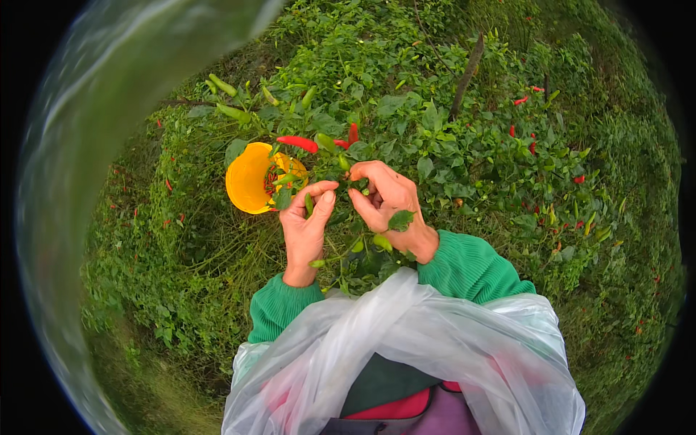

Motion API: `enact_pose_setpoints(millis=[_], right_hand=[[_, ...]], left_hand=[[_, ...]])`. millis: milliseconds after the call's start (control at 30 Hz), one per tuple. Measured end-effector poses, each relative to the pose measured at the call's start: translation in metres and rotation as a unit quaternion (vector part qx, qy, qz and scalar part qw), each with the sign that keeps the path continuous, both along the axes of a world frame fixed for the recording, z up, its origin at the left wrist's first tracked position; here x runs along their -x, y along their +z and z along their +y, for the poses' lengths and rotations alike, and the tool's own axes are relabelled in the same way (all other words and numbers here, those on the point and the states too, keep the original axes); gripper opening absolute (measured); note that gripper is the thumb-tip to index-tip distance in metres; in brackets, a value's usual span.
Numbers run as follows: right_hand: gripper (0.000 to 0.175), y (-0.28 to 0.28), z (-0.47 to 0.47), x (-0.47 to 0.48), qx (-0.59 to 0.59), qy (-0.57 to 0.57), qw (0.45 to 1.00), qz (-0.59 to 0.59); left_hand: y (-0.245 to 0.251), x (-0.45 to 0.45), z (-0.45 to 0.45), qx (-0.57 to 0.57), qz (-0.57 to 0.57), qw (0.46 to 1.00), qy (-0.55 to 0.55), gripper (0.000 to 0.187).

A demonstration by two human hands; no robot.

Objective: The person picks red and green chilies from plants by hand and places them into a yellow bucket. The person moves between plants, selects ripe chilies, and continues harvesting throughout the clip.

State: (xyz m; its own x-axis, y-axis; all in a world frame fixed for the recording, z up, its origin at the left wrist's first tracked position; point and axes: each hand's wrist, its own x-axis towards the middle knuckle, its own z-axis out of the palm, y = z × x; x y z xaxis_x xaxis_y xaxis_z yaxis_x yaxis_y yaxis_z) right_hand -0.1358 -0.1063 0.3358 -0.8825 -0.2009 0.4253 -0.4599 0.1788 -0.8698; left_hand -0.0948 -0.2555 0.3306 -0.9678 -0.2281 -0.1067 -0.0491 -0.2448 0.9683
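Note:
Both my hands are among the stems of a chili plant. My left hand has thumb and forefinger pinched together at a thin stem, with a green chili showing in the gap behind them. Facing it, my right hand has curled fingers close to the same stems; whether they grip anything is hidden. Just above the hands are a long red chili, an upright red chili and a green chili. Beyond my left hand, a yellow bucket, partly covered by leaves, holds small red chilies.
Dense chili plants surround me, with more red chilies at right. A wooden stake leans among them. Clear plastic sheeting covers my front, and a blurred transparent edge crosses the upper left.

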Motion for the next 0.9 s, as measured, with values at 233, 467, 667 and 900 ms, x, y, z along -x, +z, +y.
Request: enact_pose_setpoints(millis=[233,467,667,900], right_hand=[[0.016,-0.001,0.0,-0.005,-0.066,0.018,0.997,0.043],[0.006,-0.002,-0.002,-0.003,-0.048,0.06,0.996,0.048],[0.008,0.005,0.001,-0.005,-0.148,0.085,0.985,0.033],[0.008,0.001,0.011,0.007,0.047,0.228,0.973,-0.003]], left_hand=[[0.009,0.0,0.007,0.03,-0.011,0.999,0.014,0.03],[0.007,0.004,0.006,0.03,-0.016,0.999,0.009,0.02],[0.006,0.003,-0.002,0.348,0.151,0.925,0.002,0.02],[-0.005,0.007,-0.013,-0.331,-0.058,0.916,-0.216,0.028]])
